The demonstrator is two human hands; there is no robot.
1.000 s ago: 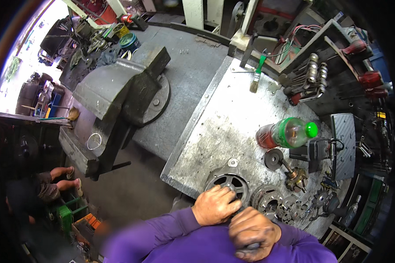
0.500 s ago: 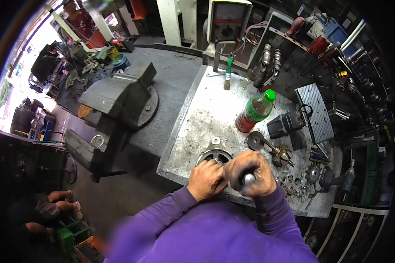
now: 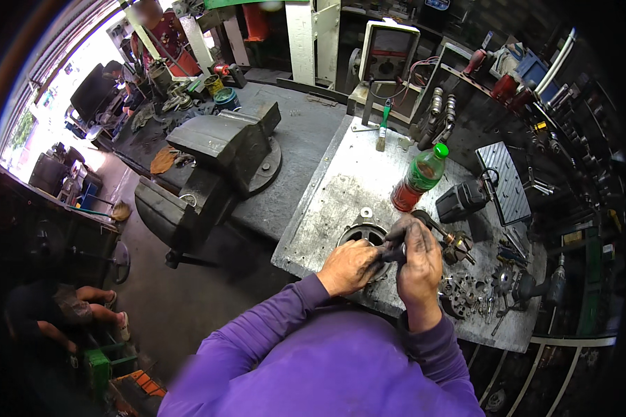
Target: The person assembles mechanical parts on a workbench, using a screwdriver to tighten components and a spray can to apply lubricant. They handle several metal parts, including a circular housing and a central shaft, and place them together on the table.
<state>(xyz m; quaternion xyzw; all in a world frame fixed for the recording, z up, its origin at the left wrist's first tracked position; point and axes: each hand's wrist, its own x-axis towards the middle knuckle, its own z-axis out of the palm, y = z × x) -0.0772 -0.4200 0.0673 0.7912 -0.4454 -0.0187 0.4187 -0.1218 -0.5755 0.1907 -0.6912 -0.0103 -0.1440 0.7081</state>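
Note:
A round, slotted metal housing (image 3: 366, 224) lies on the metal-topped bench, its near side hidden by my hands. My left hand (image 3: 351, 267) is closed at the housing's near left rim, its fingertips hidden. Just to the right, my right hand (image 3: 419, 257) is wrapped round a dark tool (image 3: 394, 253), which mostly disappears inside the fist; its kind cannot be made out. Both hands are dirty and nearly touch. Beyond my right hand lies a shafted metal part with claw-like prongs (image 3: 458, 244), partly covered by that hand.
Loose metal parts (image 3: 466, 295) lie right of my hands. A green-capped bottle (image 3: 419, 179), a dark work lamp (image 3: 460, 200) and a green-handled brush (image 3: 384, 125) stand or lie farther back. Left is a large bench vise (image 3: 222, 163). Another person's legs (image 3: 101, 309) show at lower left.
My right hand has turned from a fist with a round silvery tool end showing to a more upright grip. My left hand stays by the housing. The whole view has shifted.

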